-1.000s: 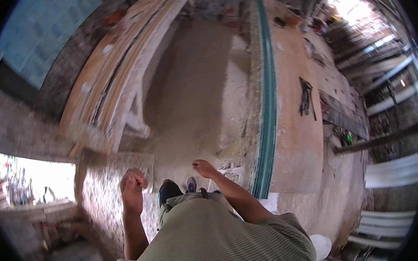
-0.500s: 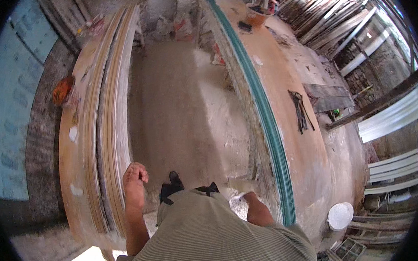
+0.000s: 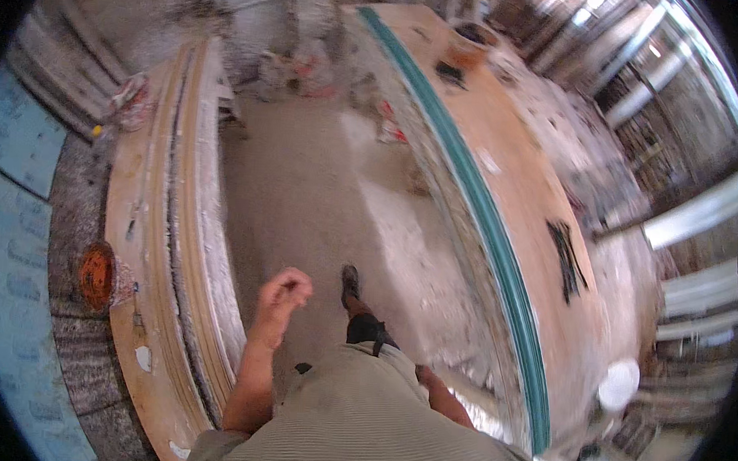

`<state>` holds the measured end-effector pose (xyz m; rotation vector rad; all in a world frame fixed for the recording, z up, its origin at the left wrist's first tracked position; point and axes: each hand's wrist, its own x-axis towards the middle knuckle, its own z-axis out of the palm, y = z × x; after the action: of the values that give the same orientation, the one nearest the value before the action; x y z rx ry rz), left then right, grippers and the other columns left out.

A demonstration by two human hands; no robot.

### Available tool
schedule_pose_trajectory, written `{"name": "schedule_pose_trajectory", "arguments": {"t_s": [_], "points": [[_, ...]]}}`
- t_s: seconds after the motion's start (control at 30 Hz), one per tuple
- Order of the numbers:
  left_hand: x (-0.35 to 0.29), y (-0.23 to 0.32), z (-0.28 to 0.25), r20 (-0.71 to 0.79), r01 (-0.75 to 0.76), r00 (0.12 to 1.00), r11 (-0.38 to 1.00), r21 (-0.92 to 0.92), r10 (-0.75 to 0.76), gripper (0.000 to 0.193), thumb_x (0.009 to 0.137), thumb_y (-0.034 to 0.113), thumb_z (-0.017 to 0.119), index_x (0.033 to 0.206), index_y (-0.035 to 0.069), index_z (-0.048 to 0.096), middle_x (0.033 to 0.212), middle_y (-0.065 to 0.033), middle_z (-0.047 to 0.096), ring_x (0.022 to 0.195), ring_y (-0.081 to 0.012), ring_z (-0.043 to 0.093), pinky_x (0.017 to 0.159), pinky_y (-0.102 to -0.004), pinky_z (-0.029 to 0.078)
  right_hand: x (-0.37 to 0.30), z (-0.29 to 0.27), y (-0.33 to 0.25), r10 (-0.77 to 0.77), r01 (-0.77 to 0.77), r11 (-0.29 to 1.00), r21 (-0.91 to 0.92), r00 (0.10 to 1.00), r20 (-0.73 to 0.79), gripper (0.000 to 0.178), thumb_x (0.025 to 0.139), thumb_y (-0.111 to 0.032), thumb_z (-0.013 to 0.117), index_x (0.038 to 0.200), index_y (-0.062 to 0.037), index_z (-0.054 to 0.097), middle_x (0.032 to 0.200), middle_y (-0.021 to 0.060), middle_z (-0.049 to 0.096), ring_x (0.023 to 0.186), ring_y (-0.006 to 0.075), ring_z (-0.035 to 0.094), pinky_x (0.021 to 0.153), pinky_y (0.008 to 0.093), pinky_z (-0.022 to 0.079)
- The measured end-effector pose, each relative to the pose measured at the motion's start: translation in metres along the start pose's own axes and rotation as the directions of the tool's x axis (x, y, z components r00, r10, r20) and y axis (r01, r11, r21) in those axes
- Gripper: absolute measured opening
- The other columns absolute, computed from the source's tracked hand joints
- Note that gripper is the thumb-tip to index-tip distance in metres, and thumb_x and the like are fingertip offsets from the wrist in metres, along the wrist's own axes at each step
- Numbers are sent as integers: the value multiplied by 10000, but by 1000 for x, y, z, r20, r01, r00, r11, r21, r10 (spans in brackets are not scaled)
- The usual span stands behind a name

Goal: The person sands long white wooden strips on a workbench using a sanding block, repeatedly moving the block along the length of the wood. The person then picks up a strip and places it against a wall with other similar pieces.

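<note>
My left hand (image 3: 285,291) is raised in front of me, over the floor beside the left bench. Its fingers curl loosely with a gap showing, and nothing is held in them. On my right side only part of the right arm (image 3: 443,397) shows; the hand itself is out of sight. To the left stretches a long wooden bench (image 3: 131,182) bearing long ribbed tan strips (image 3: 191,203). Along the near edge of the right bench (image 3: 515,189) lies a long ribbed teal strip (image 3: 487,212). Neither strip is touched by my left hand.
The grey floor (image 3: 296,175) runs between the benches. Dark thin tools (image 3: 566,261) and an orange basin (image 3: 469,46) rest on the right bench. An orange round container (image 3: 96,275) sits at the left bench's outer edge. A white bucket (image 3: 619,385) stands at right.
My left hand has swung right, away from the left bench edge. My view has shifted, and one leg now reaches farther forward. Less of my right arm shows.
</note>
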<state>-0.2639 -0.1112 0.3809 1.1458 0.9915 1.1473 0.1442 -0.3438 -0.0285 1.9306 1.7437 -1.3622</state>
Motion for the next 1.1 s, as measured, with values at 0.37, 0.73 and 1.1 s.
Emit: {"name": "schedule_pose_trajectory", "arguments": {"t_s": [0.37,0.73,1.1], "points": [[260,35,-100,-25,76,997,914,398,-72,179,977,232,665,1009,56,666,906,15,634,799,-96,534,738,-275,456,298,-272,-60,265,-325,692,645,945,191,231,995,-266,447,1105,-147,611,1050,18,651,851,238,618,640,433,485],[513,20,-264,131,46,985,911,410,-109,180,982,209,656,1021,34,663,939,4,630,784,-95,541,736,-263,460,546,-405,-393,409,300,-806,511,905,113,389,916,-404,653,1186,-129,601,1120,44,645,1000,231,630,852,390,522],[700,88,-408,41,11,999,884,467,-34,219,991,269,635,1076,69,656,999,-52,620,853,-163,566,759,-311,476,633,-501,-467,375,-70,-432,899,892,250,403,921,-368,612,1219,-96,609,1201,85,644,1030,277,628,857,457,515]]}}
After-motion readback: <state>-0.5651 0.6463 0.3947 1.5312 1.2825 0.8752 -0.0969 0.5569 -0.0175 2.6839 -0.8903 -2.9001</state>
